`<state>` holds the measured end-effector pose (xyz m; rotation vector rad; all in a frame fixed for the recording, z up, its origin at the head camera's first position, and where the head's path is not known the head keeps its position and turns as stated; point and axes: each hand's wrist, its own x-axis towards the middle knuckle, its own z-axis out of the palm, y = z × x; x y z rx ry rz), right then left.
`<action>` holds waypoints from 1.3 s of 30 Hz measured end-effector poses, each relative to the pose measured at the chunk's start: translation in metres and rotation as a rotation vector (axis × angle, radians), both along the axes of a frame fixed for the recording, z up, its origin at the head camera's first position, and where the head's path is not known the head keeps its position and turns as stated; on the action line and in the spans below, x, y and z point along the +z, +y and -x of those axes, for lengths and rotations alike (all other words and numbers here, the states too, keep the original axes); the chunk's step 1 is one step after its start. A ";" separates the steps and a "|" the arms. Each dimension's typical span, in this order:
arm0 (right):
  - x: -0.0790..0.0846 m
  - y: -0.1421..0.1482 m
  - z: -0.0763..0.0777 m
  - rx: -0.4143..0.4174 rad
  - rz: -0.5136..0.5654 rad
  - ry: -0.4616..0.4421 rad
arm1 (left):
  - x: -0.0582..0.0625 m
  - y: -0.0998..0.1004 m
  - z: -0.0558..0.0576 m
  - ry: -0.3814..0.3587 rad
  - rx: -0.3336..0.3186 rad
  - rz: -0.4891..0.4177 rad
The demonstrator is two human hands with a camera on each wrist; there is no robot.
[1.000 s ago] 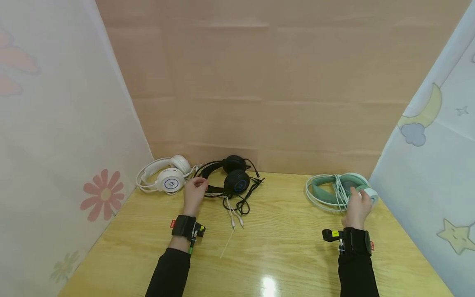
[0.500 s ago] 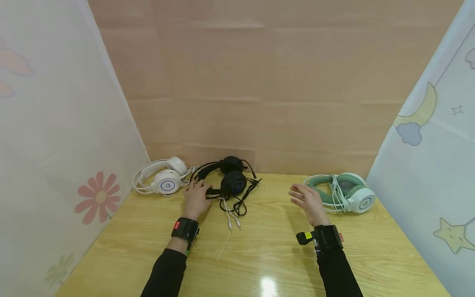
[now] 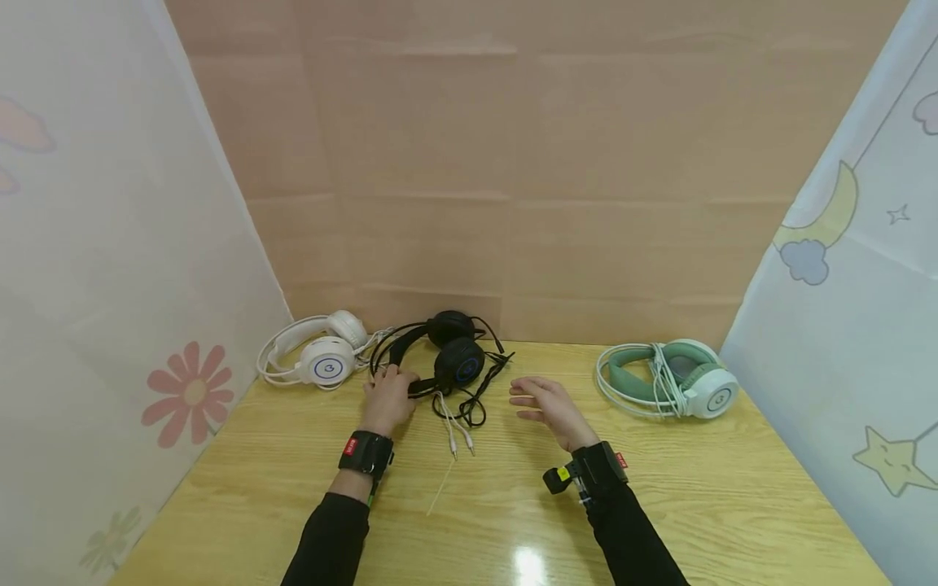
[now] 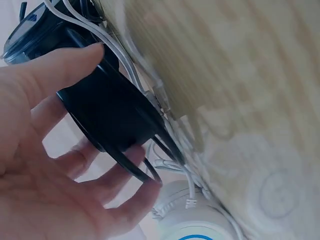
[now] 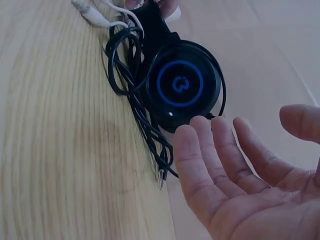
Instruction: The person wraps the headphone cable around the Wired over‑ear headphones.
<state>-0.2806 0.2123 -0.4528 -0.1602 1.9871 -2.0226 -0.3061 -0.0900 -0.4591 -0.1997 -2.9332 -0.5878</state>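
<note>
Black over-ear headphones point(image 3: 459, 362) lie near the back wall, their cable bundled beside the ear cups. My left hand point(image 3: 388, 400) grips their headband point(image 4: 112, 107), thumb on one side and fingers curled round the other. My right hand point(image 3: 553, 409) hovers to the right of the black headphones with fingers extended and holds nothing. In the right wrist view its fingertips overlap the lower edge of the ear cup with the blue ring logo point(image 5: 180, 84). White plugs point(image 3: 453, 439) trail out in front of the black headphones.
White headphones point(image 3: 328, 360) lie at the back left, close beside the left hand. Green-and-white headphones point(image 3: 711, 393), wrapped in their white cable, lie at the back right. A brown paper wall point(image 3: 410, 244) closes off the wooden table point(image 3: 513, 505) behind, with printed sheets at both sides.
My right hand has left the green headphones and moved left toward the black ones. My left hand has come down and taken hold of the black headband.
</note>
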 end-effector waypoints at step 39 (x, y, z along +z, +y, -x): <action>0.013 -0.025 -0.003 -0.313 0.301 -0.074 | 0.015 0.057 -0.024 0.469 -0.403 0.210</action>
